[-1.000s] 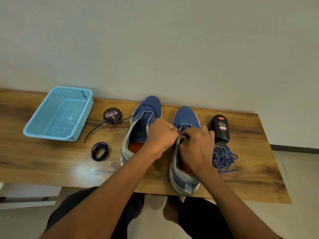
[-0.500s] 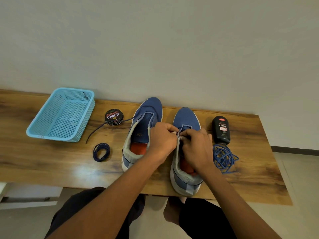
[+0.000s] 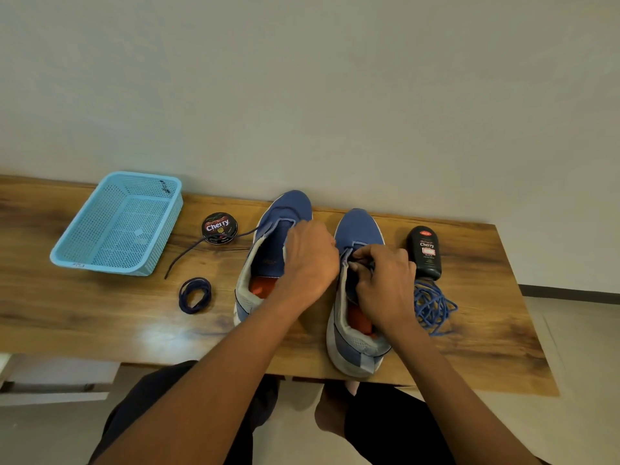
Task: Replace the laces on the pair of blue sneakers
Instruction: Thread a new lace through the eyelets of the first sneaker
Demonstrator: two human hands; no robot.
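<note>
While the right hand (image 3: 385, 283) works at the front eyelets of the right sneaker (image 3: 357, 297), its fingers are curled and pinch a dark lace (image 3: 364, 263) there, so the grip is closed on the lace. To do this step well, I judge that the lace end should be held close to its tip, pushed straight through the hole, and pulled until both halves are even, without twisting. The left hand (image 3: 310, 260) lies between the two shoes, the back of it turned up and its fingers curled toward the same eyelet; whether they hold the lace or the shoe edge I cannot tell, because the knuckles hide the tips. Both forearms come up from the near edge of the surface (image 3: 100, 313), the wrists bent slightly down.

The right sneaker stands near the middle of the surface with its heel at the near edge and its toe toward the far edge. The left sneaker (image 3: 268, 260) stands just beside it on the left. From it a dark lace end (image 3: 188, 255) trails to the left, past a round polish tin (image 3: 219, 228). Nearer the front lies a small coiled dark lace (image 3: 195, 295). A loose blue lace (image 3: 432, 307) is heaped to the right of the right sneaker, touching a black polish bottle (image 3: 425, 253). A light blue basket (image 3: 120, 226) sits at the far left.
</note>
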